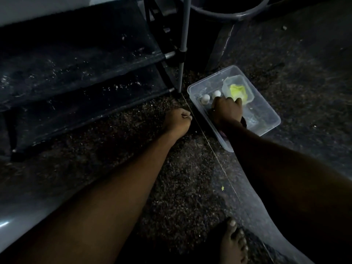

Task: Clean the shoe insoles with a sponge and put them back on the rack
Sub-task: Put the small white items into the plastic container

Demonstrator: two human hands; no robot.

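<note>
Right hand point(227, 109) has its fingers curled down inside the clear tub point(266, 115), grip hidden; left hand point(178, 119) is an empty fist left of it. Yellow sponge point(237, 91) sits in a small container point(234, 78) just past the right fingertips; the dark shape under that wrist is too dim to name. White balls point(205, 98) lie left of the knuckles, with the rack point(76, 60) further left.

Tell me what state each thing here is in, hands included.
Clear tub: lidless, on the floor.
Small container: lidless, inside the tub, holding the yellow sponge.
Left hand: fisted near the floor, nothing seen in it.
Right hand: in the tub, fingers curled; grip hidden.
Shoe rack: standing, shelves speckled with dust.
</note>
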